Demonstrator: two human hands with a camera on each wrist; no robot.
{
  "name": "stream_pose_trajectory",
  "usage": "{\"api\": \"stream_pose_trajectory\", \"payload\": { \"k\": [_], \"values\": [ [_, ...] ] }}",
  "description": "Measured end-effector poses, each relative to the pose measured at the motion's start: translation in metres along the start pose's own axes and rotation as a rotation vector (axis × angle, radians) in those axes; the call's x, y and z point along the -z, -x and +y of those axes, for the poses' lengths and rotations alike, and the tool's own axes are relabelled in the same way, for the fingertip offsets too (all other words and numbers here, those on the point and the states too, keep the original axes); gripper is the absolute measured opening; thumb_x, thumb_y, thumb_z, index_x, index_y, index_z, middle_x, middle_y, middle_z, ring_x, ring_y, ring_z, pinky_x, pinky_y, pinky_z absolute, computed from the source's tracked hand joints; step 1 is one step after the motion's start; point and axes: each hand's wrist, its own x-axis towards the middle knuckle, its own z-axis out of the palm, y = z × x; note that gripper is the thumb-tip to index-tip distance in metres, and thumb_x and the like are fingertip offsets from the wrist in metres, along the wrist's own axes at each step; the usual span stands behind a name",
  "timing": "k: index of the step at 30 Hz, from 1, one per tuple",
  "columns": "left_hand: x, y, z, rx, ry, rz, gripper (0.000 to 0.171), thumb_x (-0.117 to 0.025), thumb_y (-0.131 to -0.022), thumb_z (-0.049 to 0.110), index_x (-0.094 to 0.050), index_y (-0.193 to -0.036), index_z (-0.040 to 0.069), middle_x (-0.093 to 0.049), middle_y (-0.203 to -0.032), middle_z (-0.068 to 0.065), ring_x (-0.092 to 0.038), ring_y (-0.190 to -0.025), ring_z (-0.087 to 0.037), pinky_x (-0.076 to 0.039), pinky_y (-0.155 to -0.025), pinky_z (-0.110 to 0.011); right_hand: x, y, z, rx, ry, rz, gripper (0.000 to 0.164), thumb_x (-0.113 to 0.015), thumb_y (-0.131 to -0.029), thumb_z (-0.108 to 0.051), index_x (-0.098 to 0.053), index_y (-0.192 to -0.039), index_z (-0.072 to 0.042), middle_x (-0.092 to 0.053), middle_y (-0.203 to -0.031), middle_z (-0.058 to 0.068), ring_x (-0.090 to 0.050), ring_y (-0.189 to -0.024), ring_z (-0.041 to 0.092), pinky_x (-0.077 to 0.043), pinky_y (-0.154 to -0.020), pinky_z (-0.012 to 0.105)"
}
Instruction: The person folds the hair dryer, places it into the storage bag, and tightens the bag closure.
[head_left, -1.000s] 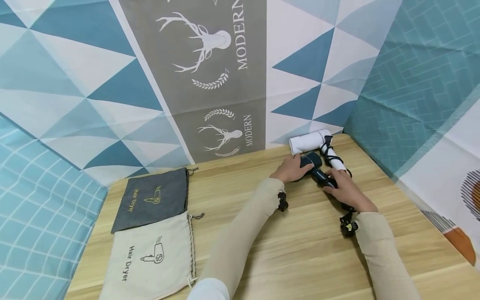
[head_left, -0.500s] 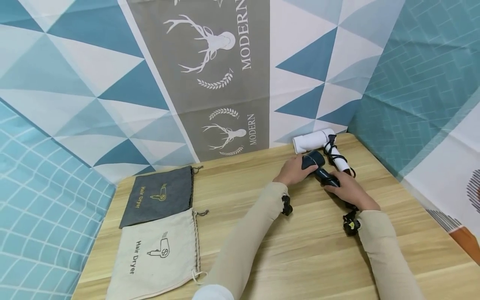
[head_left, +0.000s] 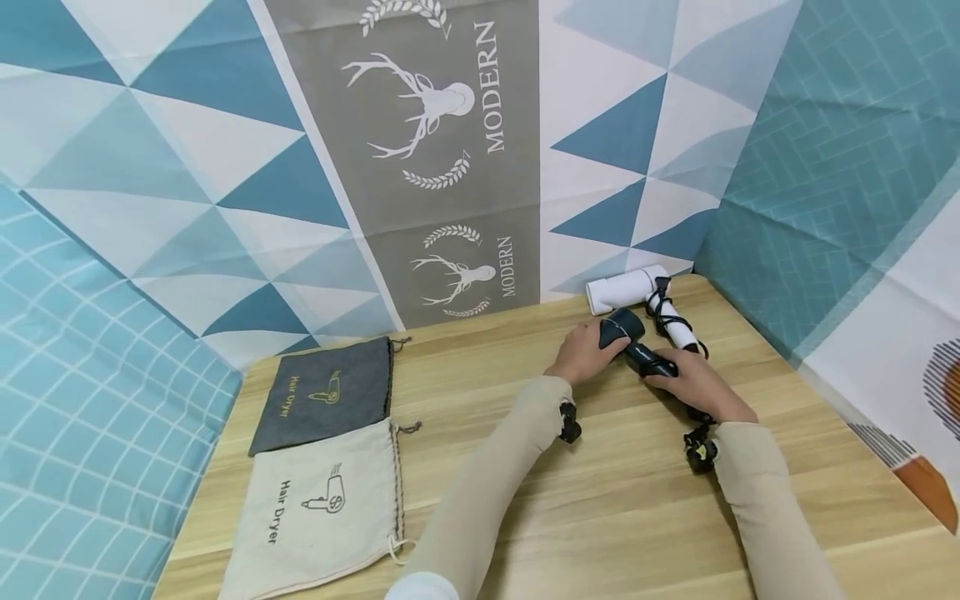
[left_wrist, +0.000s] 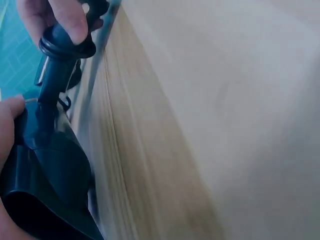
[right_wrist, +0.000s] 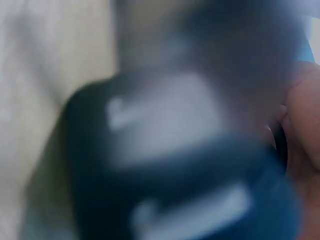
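A dark hair dryer (head_left: 625, 323) is held in both hands near the back right of the table. Round its barrel, at the nozzle end, my left hand (head_left: 585, 353) grips with thumb and fingers. My right hand (head_left: 699, 385) holds the handle, where a cord is wound, as the left wrist view shows on the dark dryer (left_wrist: 55, 145). Just behind it lies a white hair dryer (head_left: 622, 290) with a black cord wrapped round its handle. Dark blurred shapes fill much of the right wrist view, with part of the right hand (right_wrist: 305, 115) at its edge.
On the left of the wooden table (head_left: 600, 517) lie two flat drawstring bags printed "Hair Dryer": a grey bag (head_left: 322, 396) behind and a cream bag (head_left: 322, 504) in front. Patterned cloth walls (head_left: 487, 167) border the back and sides.
The head view has shifted slightly, so the bags sit a little further right in it. Both hands keep their grip on the dark hair dryer, with little visible movement.
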Motion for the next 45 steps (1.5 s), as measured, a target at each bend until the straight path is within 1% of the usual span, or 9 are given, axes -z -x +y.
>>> {"api": "stream_pose_trajectory", "payload": {
  "k": [7,12,17,23,26,29,32,36,45],
  "values": [
    [0.025,0.015,-0.005,-0.044,0.291,-0.140,0.080,-0.050,-0.095,0.065,-0.038,-0.149,0.008,-0.055,-0.134,-0.010,-0.060,-0.111,-0.018,-0.051,-0.088,-0.032,0.014,0.003,-0.011,-0.022,-0.006,-0.012,0.046,-0.073,-0.092,-0.020,-0.061,-0.130,0.004,-0.067,-0.114,0.022,-0.059,-0.087,0.024,-0.046,-0.075,0.040],
    [0.047,0.019,-0.010,0.051,0.489,-0.184,0.078,-0.049,-0.091,0.072,-0.039,-0.145,0.016,-0.052,-0.135,-0.009,-0.058,-0.110,-0.016,-0.050,-0.090,-0.035,0.019,0.004,-0.030,-0.020,-0.067,-0.018,0.052,-0.076,-0.090,-0.025,-0.061,-0.133,0.000,-0.067,-0.117,0.021,-0.063,-0.086,0.022,-0.049,-0.073,0.037],
    [0.054,0.027,-0.019,0.084,0.666,-0.234,0.080,-0.061,-0.088,0.065,-0.032,-0.153,0.028,-0.053,-0.134,-0.008,-0.062,-0.104,-0.015,-0.051,-0.087,-0.035,0.017,0.005,-0.049,-0.013,-0.111,-0.059,0.053,-0.077,-0.088,-0.024,-0.061,-0.134,-0.002,-0.066,-0.121,0.021,-0.063,-0.099,0.028,-0.051,-0.080,0.043],
    [0.061,0.053,-0.027,0.132,0.666,-0.187,0.085,-0.064,-0.087,0.065,-0.029,-0.156,0.029,-0.052,-0.136,-0.009,-0.062,-0.098,-0.015,-0.053,-0.081,-0.035,0.019,0.008,-0.054,-0.039,-0.218,-0.087,0.063,-0.071,-0.093,-0.040,-0.050,-0.144,-0.009,-0.058,-0.136,0.020,-0.052,-0.125,0.040,-0.038,-0.099,0.063],
    [0.068,0.062,-0.032,0.142,0.706,-0.156,0.083,-0.064,-0.088,0.062,-0.029,-0.156,0.028,-0.054,-0.131,-0.011,-0.064,-0.095,-0.019,-0.055,-0.077,-0.038,0.020,0.010,-0.050,-0.094,-0.230,-0.120,0.063,-0.062,-0.097,-0.045,-0.047,-0.146,-0.007,-0.054,-0.139,0.023,-0.051,-0.125,0.042,-0.041,-0.097,0.061],
    [0.073,0.067,-0.036,0.128,0.765,-0.131,0.076,-0.065,-0.090,0.057,-0.033,-0.153,0.027,-0.057,-0.121,-0.012,-0.066,-0.090,-0.023,-0.057,-0.072,-0.041,0.014,0.008,-0.048,-0.142,-0.244,-0.225,0.062,-0.054,-0.100,-0.049,-0.049,-0.143,-0.004,-0.060,-0.129,0.022,-0.059,-0.114,0.038,-0.050,-0.090,0.051],
    [0.076,0.072,-0.035,0.107,0.789,-0.120,0.073,-0.065,-0.091,0.054,-0.035,-0.151,0.026,-0.060,-0.114,-0.011,-0.067,-0.086,-0.024,-0.058,-0.068,-0.040,0.004,0.002,-0.050,-0.144,-0.372,-0.317,0.057,-0.050,-0.103,-0.048,-0.055,-0.130,0.001,-0.067,-0.105,0.020,-0.067,-0.090,0.036,-0.054,-0.077,0.045],
    [0.081,0.084,-0.029,0.105,0.759,-0.111,0.074,-0.064,-0.091,0.055,-0.034,-0.152,0.025,-0.060,-0.112,-0.009,-0.066,-0.086,-0.022,-0.057,-0.069,-0.038,-0.005,-0.005,-0.062,-0.086,-0.538,-0.376,0.049,-0.045,-0.106,-0.042,-0.057,-0.116,0.005,-0.063,-0.080,0.021,-0.062,-0.059,0.034,-0.055,-0.058,0.047],
    [0.099,0.110,-0.018,0.118,0.666,-0.036,0.075,-0.061,-0.090,0.060,-0.035,-0.151,0.024,-0.060,-0.111,-0.007,-0.065,-0.086,-0.020,-0.055,-0.070,-0.037,-0.002,-0.004,-0.103,-0.064,-0.449,-0.348,0.046,-0.042,-0.104,-0.051,-0.056,-0.122,-0.011,-0.058,-0.077,0.019,-0.056,-0.050,0.026,-0.052,-0.047,0.046]
  ]
}}
